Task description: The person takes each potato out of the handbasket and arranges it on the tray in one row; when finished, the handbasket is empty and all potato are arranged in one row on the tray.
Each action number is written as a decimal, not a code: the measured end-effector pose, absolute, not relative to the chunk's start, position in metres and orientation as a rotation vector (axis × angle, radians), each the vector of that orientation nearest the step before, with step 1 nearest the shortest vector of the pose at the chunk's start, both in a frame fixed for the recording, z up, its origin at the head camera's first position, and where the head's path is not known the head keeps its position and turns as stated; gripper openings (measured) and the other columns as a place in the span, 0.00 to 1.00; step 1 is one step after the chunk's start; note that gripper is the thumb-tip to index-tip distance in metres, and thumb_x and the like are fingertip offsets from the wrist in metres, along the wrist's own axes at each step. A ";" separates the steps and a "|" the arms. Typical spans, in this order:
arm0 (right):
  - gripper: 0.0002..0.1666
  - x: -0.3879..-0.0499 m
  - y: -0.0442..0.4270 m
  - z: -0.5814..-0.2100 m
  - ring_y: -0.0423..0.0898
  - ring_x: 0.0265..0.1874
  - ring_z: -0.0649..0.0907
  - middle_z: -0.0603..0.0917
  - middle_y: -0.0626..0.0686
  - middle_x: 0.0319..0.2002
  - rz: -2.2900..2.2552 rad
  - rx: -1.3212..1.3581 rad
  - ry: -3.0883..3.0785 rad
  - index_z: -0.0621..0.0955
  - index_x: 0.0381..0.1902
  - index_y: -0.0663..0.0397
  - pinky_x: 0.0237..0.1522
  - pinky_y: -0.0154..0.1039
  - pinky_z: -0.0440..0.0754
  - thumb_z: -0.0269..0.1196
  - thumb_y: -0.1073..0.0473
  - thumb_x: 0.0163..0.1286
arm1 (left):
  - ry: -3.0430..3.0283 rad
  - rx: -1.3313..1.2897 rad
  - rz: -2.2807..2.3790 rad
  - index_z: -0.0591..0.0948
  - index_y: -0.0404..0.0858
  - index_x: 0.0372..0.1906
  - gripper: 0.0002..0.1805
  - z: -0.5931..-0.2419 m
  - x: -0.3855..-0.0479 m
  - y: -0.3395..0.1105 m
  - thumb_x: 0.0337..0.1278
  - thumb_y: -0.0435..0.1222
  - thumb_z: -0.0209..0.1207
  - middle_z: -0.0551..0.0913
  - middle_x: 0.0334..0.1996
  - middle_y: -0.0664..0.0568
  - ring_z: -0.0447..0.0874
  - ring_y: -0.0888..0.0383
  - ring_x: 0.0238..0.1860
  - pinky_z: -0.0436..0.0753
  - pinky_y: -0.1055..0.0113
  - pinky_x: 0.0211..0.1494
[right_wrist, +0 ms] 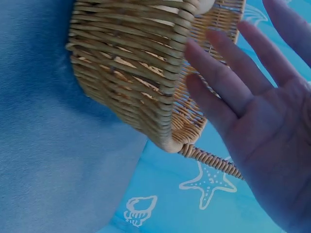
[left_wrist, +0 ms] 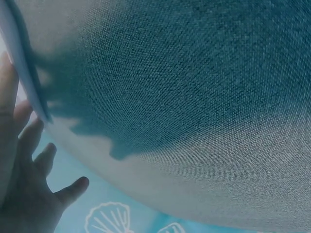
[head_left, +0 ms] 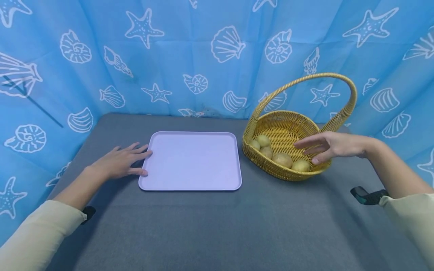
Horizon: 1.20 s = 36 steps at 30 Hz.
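A pale lilac rectangular tray (head_left: 191,162) lies flat on the table. My left hand (head_left: 122,162), fingers spread, is at the tray's left edge, its fingertips over or touching the rim; the left wrist view shows this hand (left_wrist: 29,179) beside the tray's edge (left_wrist: 22,63). To the right stands a yellow wicker basket (head_left: 271,171) with a tall arched handle. Several round, yellowish-brown potato-like items (head_left: 282,160) lie along its near left side. Above the basket's right side hovers my right hand (head_left: 325,146), fingers extended and holding nothing; the right wrist view shows its palm (right_wrist: 272,126) beside the basket wall (right_wrist: 126,63).
A grey cloth covers the table (head_left: 203,229). Behind and beside it hangs a blue curtain (head_left: 190,49) printed with white shells and starfish. The basket's handle (head_left: 305,78) arches high, its right end near my right hand. Dark devices are strapped at both wrists.
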State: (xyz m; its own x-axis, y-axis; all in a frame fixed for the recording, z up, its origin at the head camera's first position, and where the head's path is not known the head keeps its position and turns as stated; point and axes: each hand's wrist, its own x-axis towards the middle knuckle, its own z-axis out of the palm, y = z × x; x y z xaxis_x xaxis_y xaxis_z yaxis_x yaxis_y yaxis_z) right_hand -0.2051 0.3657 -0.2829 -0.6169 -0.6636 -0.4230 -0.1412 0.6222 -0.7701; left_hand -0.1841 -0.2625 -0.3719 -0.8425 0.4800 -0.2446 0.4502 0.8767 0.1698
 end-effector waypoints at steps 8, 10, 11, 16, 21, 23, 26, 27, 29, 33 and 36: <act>0.41 -0.224 0.362 -0.284 0.69 0.70 0.64 0.59 0.69 0.74 -0.832 -0.467 1.990 0.59 0.75 0.67 0.61 0.37 0.75 0.63 0.63 0.70 | 2.747 0.680 0.180 0.63 0.40 0.76 0.51 -0.373 -0.185 -0.262 0.56 0.68 0.56 0.57 0.76 0.39 0.47 0.32 0.76 0.49 0.25 0.67; 0.40 -0.227 0.362 -0.284 0.67 0.69 0.66 0.63 0.67 0.73 -0.789 -0.449 2.003 0.61 0.74 0.65 0.61 0.40 0.74 0.64 0.61 0.69 | 2.744 0.677 0.185 0.63 0.40 0.76 0.52 -0.374 -0.185 -0.262 0.55 0.69 0.55 0.57 0.76 0.39 0.47 0.32 0.76 0.49 0.25 0.67; 0.40 -0.228 0.362 -0.285 0.66 0.69 0.67 0.64 0.67 0.72 -0.765 -0.451 2.007 0.62 0.74 0.65 0.62 0.41 0.73 0.64 0.60 0.69 | 2.743 0.677 0.187 0.63 0.40 0.76 0.52 -0.374 -0.185 -0.262 0.55 0.69 0.55 0.57 0.76 0.39 0.47 0.32 0.76 0.49 0.25 0.67; 0.39 -0.233 0.361 -0.290 0.61 0.68 0.69 0.70 0.65 0.68 -0.674 -0.445 2.000 0.65 0.73 0.64 0.64 0.48 0.71 0.65 0.57 0.69 | 2.745 0.679 0.181 0.63 0.40 0.76 0.52 -0.372 -0.185 -0.262 0.55 0.69 0.56 0.57 0.76 0.39 0.48 0.32 0.76 0.50 0.25 0.66; 0.40 -0.239 0.357 -0.294 0.62 0.68 0.70 0.71 0.66 0.68 -0.632 -0.409 1.976 0.64 0.73 0.64 0.66 0.50 0.70 0.65 0.56 0.68 | 2.748 0.683 0.181 0.63 0.39 0.76 0.52 -0.371 -0.185 -0.262 0.55 0.69 0.56 0.57 0.76 0.39 0.48 0.32 0.76 0.50 0.24 0.66; 0.40 -0.242 0.354 -0.294 0.62 0.68 0.70 0.71 0.67 0.68 -0.604 -0.399 1.974 0.64 0.73 0.64 0.66 0.53 0.70 0.65 0.55 0.69 | 2.749 0.678 0.179 0.64 0.39 0.75 0.52 -0.370 -0.185 -0.262 0.55 0.69 0.56 0.57 0.76 0.39 0.48 0.32 0.76 0.50 0.25 0.66; 0.39 -0.245 0.350 -0.295 0.61 0.66 0.73 0.73 0.66 0.66 -0.546 -0.385 1.990 0.66 0.71 0.64 0.66 0.58 0.69 0.66 0.53 0.69 | 2.750 0.672 0.170 0.64 0.39 0.75 0.51 -0.370 -0.185 -0.261 0.55 0.67 0.58 0.57 0.76 0.39 0.48 0.32 0.76 0.50 0.25 0.67; 0.39 -0.246 0.349 -0.295 0.60 0.65 0.74 0.75 0.65 0.65 -0.525 -0.380 1.994 0.67 0.71 0.64 0.66 0.58 0.69 0.66 0.52 0.68 | 2.750 0.672 0.167 0.64 0.39 0.75 0.51 -0.370 -0.185 -0.261 0.55 0.67 0.58 0.57 0.76 0.39 0.48 0.32 0.76 0.50 0.25 0.66; 0.38 -0.248 0.346 -0.296 0.57 0.62 0.76 0.77 0.62 0.62 -0.490 -0.360 1.999 0.69 0.69 0.63 0.65 0.58 0.70 0.67 0.52 0.67 | 2.751 0.674 0.165 0.64 0.39 0.75 0.51 -0.371 -0.185 -0.261 0.55 0.67 0.58 0.57 0.76 0.39 0.48 0.32 0.75 0.50 0.25 0.66; 0.34 -0.251 0.342 -0.296 0.50 0.55 0.79 0.81 0.55 0.55 -0.462 -0.313 1.964 0.71 0.66 0.61 0.60 0.51 0.75 0.68 0.54 0.66 | 2.750 0.671 0.172 0.64 0.39 0.75 0.51 -0.371 -0.186 -0.260 0.55 0.67 0.58 0.57 0.76 0.38 0.48 0.32 0.75 0.49 0.24 0.66; 0.31 -0.253 0.340 -0.297 0.48 0.49 0.80 0.82 0.53 0.47 -0.456 -0.278 1.923 0.73 0.63 0.59 0.56 0.47 0.77 0.68 0.56 0.65 | 2.751 0.670 0.172 0.64 0.39 0.75 0.51 -0.371 -0.187 -0.260 0.55 0.67 0.58 0.57 0.76 0.38 0.48 0.32 0.75 0.49 0.24 0.66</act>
State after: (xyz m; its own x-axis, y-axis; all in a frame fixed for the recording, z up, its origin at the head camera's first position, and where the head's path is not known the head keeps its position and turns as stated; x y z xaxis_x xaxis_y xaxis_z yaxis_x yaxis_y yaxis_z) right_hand -0.2532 0.3396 -0.2968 -0.3851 -0.3975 -0.8329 0.0186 0.8989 -0.4377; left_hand -0.1867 -0.2602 -0.3710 -0.8448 0.4657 -0.2636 0.4292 0.8838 0.1862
